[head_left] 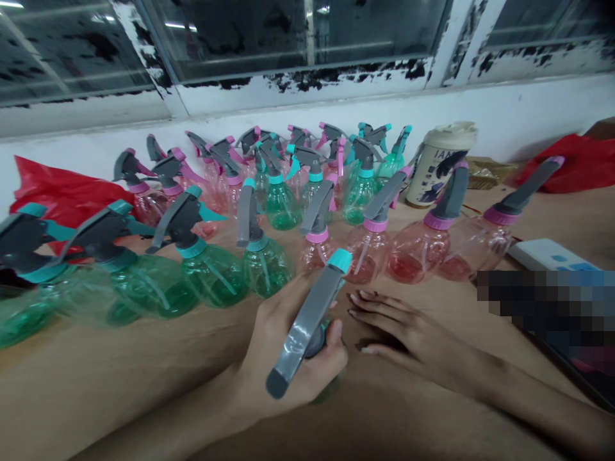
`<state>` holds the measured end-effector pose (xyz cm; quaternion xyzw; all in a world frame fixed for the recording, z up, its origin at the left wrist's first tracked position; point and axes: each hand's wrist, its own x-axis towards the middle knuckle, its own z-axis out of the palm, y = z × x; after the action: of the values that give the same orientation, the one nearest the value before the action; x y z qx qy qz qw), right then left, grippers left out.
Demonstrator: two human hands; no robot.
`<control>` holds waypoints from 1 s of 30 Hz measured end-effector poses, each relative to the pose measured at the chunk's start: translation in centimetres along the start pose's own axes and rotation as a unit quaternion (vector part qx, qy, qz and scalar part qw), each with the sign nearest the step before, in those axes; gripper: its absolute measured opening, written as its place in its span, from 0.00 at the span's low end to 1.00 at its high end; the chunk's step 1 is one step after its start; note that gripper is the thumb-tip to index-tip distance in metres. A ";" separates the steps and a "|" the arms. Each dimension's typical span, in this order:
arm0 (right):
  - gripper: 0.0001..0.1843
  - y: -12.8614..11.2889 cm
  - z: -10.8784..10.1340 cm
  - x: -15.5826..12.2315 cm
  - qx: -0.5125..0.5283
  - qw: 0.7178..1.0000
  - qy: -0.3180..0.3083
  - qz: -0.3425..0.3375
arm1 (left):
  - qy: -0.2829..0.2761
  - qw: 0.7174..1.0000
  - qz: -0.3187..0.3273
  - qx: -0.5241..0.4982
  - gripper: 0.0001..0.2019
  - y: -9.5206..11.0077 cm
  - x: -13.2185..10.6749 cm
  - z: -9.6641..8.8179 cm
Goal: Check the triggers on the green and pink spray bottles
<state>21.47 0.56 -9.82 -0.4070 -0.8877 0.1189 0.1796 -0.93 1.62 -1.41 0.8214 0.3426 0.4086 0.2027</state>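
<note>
My left hand (283, 346) is wrapped around the neck of a spray bottle (312, 320) with a grey head and a turquoise nozzle. The nozzle points away from me, and the hand hides most of the bottle's body. Just to the right, my right hand (408, 320) lies palm down near the tabletop with its fingers stretched out and holds nothing. Ahead of both hands stands a front row of spray bottles: green ones with turquoise collars (211, 275) on the left, pink ones with pink collars (368, 250) on the right.
More spray bottles (281, 198) crowd behind the front row. A cream tumbler (439, 160) stands at the back right. Red plastic bags lie at the left (72, 192) and far right (571, 163). A white box (548, 256) sits on the right. Windows (298, 38) line the wall.
</note>
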 end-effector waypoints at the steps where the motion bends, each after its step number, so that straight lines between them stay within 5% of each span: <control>1: 0.28 0.0 0.0 0.0 0.003 1.000 0.004 -0.001 | -0.001 1.000 0.000 0.001 0.15 0.0 0.0 0.0; 17: 0.27 0.0 0.0 0.0 0.002 1.000 -0.002 -0.005 | -0.012 0.999 0.032 0.014 0.22 0.1 0.4 -0.6; 24: 0.27 0.2 0.3 -0.1 -0.003 1.000 0.001 -0.008 | -0.056 0.998 0.020 -0.003 0.11 0.1 0.6 -1.3; 30: 0.27 0.1 0.3 -0.1 0.004 1.000 0.014 -0.004 | -0.035 0.998 0.042 0.010 0.08 0.3 0.8 -1.5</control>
<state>21.47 0.51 -10.11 -0.4043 -0.8863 0.1161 0.1939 -1.70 2.11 0.10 0.8511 0.3043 0.3840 0.1886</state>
